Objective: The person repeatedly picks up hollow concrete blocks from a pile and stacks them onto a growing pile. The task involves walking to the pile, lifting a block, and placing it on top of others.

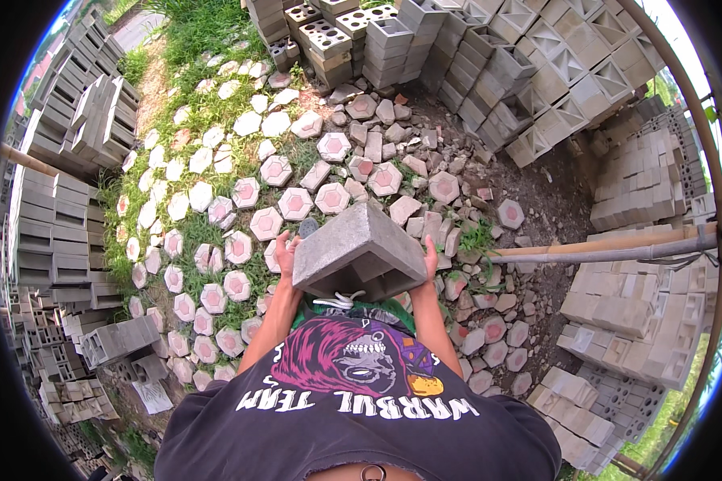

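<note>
A grey hollow concrete block (337, 240) is held in front of my waist, one corner pointing away from me and its open hollow side facing my body. My left hand (285, 256) grips its left end, thumb up along the edge. At the opposite end my right hand (430, 260) clasps the block, thumb also raised. The fingers beneath the block are mostly hidden. Below the block, a white drawstring (341, 301) hangs at the green waistband of my shorts.
Hexagonal pavers (274, 170) with reddish centres lie spaced over grass. Broken rubble (393, 132) covers the ground ahead. Triangular-patterned blocks (573, 80) stand stacked at far right, more block stacks (52, 220) at left. A bamboo pole (602, 247) juts in from the right.
</note>
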A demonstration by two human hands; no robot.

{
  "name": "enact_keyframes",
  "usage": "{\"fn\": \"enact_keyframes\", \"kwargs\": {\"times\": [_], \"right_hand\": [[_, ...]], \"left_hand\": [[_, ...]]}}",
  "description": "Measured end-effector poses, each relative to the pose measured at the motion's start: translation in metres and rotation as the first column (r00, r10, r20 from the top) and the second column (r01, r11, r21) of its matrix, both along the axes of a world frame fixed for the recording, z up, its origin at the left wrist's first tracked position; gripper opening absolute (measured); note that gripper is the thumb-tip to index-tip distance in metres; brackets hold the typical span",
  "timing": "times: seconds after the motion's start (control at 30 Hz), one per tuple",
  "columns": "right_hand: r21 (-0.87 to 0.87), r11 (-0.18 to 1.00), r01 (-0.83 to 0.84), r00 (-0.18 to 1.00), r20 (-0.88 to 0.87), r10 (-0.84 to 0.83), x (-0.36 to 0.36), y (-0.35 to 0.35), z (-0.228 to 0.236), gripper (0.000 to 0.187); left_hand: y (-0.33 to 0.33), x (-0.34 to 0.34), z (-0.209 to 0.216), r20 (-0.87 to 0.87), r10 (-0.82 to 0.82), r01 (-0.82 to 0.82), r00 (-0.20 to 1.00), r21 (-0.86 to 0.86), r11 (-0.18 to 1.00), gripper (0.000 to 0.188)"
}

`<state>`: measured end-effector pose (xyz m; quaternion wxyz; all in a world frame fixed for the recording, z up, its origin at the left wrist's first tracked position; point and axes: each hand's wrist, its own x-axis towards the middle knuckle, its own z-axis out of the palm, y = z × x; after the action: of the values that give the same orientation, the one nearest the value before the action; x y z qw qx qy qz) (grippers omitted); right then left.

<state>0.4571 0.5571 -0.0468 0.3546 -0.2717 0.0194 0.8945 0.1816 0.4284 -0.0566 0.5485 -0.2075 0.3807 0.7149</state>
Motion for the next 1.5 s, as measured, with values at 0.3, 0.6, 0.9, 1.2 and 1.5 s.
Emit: {"fn": "enact_keyframes", "kwargs": {"times": [0.3, 0.6, 0.9, 1.2, 1.5], "right_hand": [[0.044, 0.999, -0.029, 1.000, 0.001, 0.029, -0.091, 0.071, -0.009, 0.063], [0.099, 0.984, -0.148, 0.971, -0.175, 0.163, -0.254, 0.142, 0.016, 0.073], [0.159, 0.972, -0.171, 0.976, -0.107, 0.189, -0.352, 0.191, -0.019, 0.064], [0.112, 0.992, -0.055, 0.992, -0.107, 0.067, -0.368, 0.237, -0.018, 0.055], [0.112, 0.993, -0.030, 0.998, -0.044, 0.035, -0.382, 0.348, 0.004, 0.064]], "left_hand": [[0.067, -0.092, 0.000, -0.054, -0.073, 0.078, 0.996, 0.106, 0.991, 0.047], [0.115, -0.235, 0.001, -0.053, 0.094, -0.092, 0.994, 0.046, 0.995, 0.047], [0.137, -0.329, -0.034, -0.111, 0.130, -0.113, 0.985, 0.149, 0.982, 0.036], [0.210, -0.363, -0.037, 0.012, -0.030, 0.028, 0.999, 0.186, 0.982, 0.045], [0.348, -0.374, -0.028, -0.348, 0.106, -0.123, 0.932, -0.028, 0.992, 0.045]]}}
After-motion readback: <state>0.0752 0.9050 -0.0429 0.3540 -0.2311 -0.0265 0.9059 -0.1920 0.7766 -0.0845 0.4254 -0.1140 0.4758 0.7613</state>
